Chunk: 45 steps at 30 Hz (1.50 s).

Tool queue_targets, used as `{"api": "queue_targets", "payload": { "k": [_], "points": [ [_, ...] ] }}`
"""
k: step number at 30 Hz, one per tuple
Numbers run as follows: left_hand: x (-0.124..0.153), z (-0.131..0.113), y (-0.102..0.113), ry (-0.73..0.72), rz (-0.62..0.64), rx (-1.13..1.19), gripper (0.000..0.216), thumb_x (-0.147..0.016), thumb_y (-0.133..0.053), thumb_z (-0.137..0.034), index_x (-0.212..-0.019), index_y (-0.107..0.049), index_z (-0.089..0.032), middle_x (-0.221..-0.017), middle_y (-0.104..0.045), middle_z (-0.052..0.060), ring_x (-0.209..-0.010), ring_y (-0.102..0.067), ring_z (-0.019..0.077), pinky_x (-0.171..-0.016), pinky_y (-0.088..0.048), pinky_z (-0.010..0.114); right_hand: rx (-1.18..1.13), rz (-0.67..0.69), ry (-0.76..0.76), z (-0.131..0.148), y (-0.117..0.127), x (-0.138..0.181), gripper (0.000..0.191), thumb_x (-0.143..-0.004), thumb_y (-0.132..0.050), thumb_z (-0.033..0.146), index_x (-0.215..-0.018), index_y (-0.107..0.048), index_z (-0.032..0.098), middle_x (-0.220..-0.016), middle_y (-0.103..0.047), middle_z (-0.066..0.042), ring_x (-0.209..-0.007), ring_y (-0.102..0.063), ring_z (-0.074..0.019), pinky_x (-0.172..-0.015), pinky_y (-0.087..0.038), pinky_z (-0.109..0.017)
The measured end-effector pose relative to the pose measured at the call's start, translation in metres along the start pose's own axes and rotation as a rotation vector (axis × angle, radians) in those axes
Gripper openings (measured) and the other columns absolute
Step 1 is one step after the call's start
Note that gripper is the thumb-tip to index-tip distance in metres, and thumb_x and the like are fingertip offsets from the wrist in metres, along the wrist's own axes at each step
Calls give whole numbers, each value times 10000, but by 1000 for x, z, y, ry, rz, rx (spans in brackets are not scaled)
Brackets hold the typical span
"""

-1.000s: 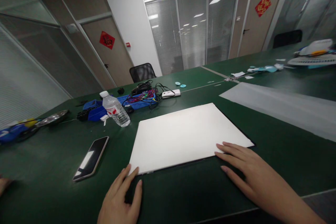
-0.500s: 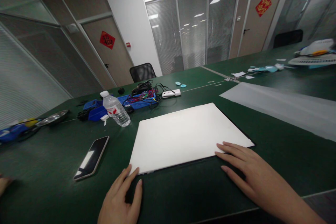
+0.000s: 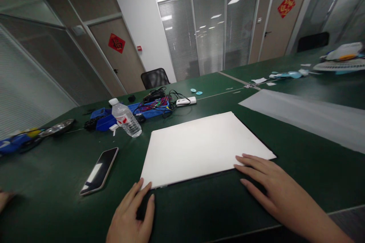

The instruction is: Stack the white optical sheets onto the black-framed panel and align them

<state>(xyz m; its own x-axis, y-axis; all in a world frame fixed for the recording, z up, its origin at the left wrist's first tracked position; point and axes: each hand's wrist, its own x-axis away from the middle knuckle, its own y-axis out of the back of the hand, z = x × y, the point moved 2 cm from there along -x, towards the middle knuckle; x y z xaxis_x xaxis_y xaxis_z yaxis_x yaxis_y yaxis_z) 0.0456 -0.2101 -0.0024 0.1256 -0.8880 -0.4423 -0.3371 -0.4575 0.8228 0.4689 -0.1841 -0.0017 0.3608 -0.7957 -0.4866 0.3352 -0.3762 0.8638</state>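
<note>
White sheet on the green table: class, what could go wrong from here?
1. The left hand and right hand touch only the near edge of the white sheet; an uneven push could skew or crease it.
2. The water bottle sits near the sheet's far left corner; a shove that way might knock it over.

Glass partition walls [image 3: 209, 26] and a black chair [image 3: 154, 78] behind green table [image 3: 57, 159].

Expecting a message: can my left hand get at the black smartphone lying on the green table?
Probably yes. The left hand lies open by the near corner of the flat white sheet; the black smartphone lies flat just to its left, with only bare green table between.
</note>
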Motion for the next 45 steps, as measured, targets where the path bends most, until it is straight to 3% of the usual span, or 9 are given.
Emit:
{"api": "queue_targets", "payload": {
  "k": [12, 25, 45],
  "points": [
    [-1, -4, 4, 9, 24, -8, 462, -947, -565, -568, -1216, -832, -302, -1417, -744, 53, -1295, -715, 330, -1055, -627, 496, 20, 20, -5, -1, -1, 2, 402, -1064, -534, 454, -1411, -712, 358, -1501, -639, -17, -1360, -638, -285, -1110, -587, -543],
    [1, -2, 2, 11, 17, 4, 474, -949, -556, -590, -1216, -831, -310, -1429, -737, 54, -1308, -706, 330, -1120, -577, 524, 15, 15, -4, -2, -1, 2, 394, -1061, -539, 440, -1409, -709, 363, -1500, -641, -7, -1365, -634, -280, -1108, -588, -548],
    [0, -4, 3, 1, 15, -15, 476, -959, -545, -594, -1212, -831, -308, -1413, -746, 52, -1291, -716, 334, -1037, -636, 501, -14, 41, -27, -1, -1, 2, 399, -1057, -552, 450, -1419, -701, 372, -1510, -634, -6, -1373, -627, -285, -1126, -571, -551]
  ]
}}
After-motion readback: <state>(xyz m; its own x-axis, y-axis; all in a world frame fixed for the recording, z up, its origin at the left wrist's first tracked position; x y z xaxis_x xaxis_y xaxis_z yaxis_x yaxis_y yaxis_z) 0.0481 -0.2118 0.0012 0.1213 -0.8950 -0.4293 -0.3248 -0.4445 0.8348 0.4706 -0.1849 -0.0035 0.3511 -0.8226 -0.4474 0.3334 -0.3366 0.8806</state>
